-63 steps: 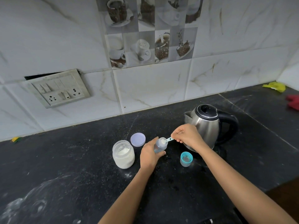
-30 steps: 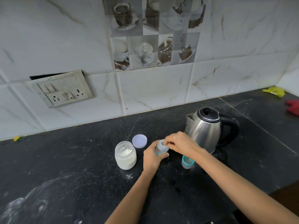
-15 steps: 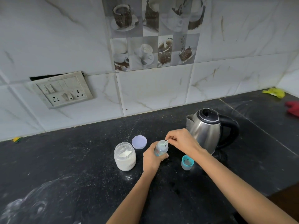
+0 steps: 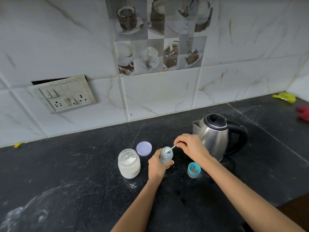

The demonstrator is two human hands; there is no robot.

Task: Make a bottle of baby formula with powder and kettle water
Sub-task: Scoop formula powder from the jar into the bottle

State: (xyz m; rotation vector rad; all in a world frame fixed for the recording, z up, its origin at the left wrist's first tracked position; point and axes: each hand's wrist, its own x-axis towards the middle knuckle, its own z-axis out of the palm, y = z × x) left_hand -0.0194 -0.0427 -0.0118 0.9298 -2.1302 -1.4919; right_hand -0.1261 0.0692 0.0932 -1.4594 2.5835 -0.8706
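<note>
My left hand (image 4: 157,166) grips a small clear baby bottle (image 4: 166,155) standing on the black counter (image 4: 83,181). My right hand (image 4: 190,148) pinches the handle of a small teal scoop (image 4: 171,148), whose bowl sits over the bottle's open mouth with white powder in it. An open glass jar of white powder (image 4: 129,163) stands left of the bottle, its lilac lid (image 4: 144,148) lying flat behind it. A steel kettle (image 4: 215,136) with a black handle stands to the right. The bottle's teal cap (image 4: 194,170) sits on the counter under my right wrist.
A tiled wall with a switch and socket plate (image 4: 64,95) runs behind the counter. A yellow cloth (image 4: 284,97) and a red object (image 4: 303,113) lie at the far right. Powder smears mark the counter at the lower left. The counter's front edge shows at the lower right.
My right hand dipped over the bottle mouth, then drew back slightly, so the scoop shows again at the rim. My left hand has stayed on the bottle.
</note>
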